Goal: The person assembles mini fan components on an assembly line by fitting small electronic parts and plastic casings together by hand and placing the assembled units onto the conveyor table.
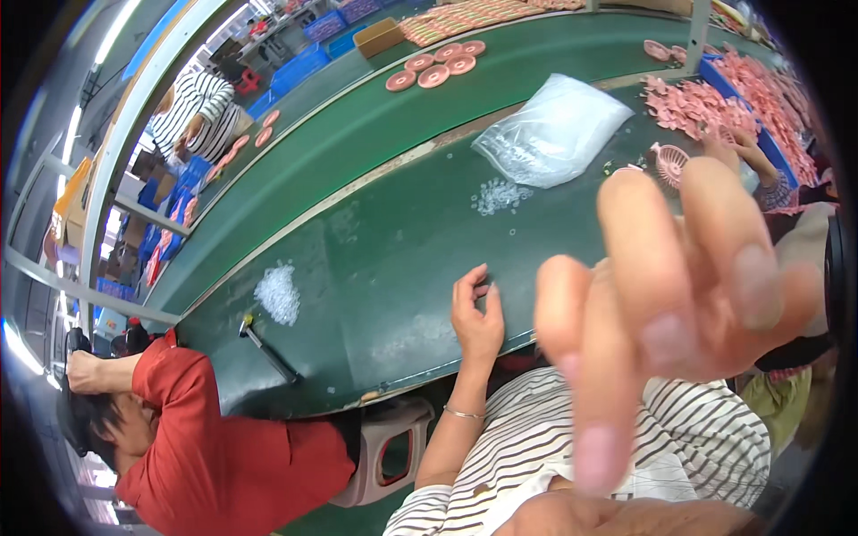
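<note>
My right hand (679,295) is raised very close to the camera, large and blurred, with its fingers spread and nothing in it. My left hand (476,313) rests flat on the near edge of the green work table (384,259), empty, with a thin bracelet on the wrist. A small scatter of tiny clear parts (500,195) lies beyond it, next to a clear plastic bag (554,129) of the same parts. My striped shirt fills the lower edge.
Another heap of clear parts (277,290) and a dark-handled tool (268,350) lie to the left. A person in red (214,447) bends at lower left. Pink discs (438,67) ride the far belt. Another person's hand (742,152) holds a pink fan part near a pink heap (715,98).
</note>
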Tool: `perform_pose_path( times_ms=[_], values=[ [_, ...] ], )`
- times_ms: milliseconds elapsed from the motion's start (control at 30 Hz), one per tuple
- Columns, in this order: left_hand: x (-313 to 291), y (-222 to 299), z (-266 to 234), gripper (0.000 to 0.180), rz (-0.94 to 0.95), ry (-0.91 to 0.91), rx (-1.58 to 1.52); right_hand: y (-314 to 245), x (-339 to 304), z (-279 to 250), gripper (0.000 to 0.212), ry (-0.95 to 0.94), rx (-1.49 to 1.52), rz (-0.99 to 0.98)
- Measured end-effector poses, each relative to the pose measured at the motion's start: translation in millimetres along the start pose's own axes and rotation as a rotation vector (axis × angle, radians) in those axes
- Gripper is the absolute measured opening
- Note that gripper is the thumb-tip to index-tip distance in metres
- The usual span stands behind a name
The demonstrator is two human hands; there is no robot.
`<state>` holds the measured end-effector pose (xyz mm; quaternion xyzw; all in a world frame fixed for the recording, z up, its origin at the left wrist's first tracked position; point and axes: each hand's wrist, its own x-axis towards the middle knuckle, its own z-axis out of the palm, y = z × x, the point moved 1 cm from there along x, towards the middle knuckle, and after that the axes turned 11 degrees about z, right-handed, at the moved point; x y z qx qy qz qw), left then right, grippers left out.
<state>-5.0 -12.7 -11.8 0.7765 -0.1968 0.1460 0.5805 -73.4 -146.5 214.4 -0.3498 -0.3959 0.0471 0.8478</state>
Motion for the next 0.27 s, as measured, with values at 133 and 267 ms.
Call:
perform_pose_path(
  times_ms=[133, 267],
  values=[
    [-31, -18, -18, 0.033, -0.038, 0.066, -0.140, 46, 49, 4, 0.018, 0.216, -1.005, -0.252],
    [23, 134, -46, 0.037, -0.541, 0.399, -0.454, 35, 106, 62, 0.024, -0.455, -1.855, 0.200]
  ],
)
